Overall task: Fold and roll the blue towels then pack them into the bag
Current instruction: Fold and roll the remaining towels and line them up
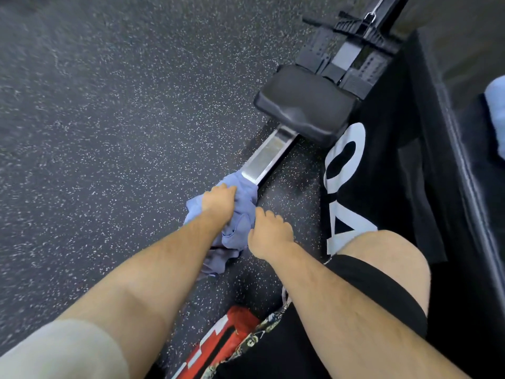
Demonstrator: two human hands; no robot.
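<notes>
blue towel [239, 231] lies bunched on a metal rail's [269, 153] end, gripped by the left hand [218, 199]. right hand [269, 232] sits just beside it, fingers curled; whether it holds cloth i cannot tell

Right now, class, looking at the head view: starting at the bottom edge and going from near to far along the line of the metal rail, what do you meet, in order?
Red object → blue towel → metal rail → black seat → foot straps.
</notes>
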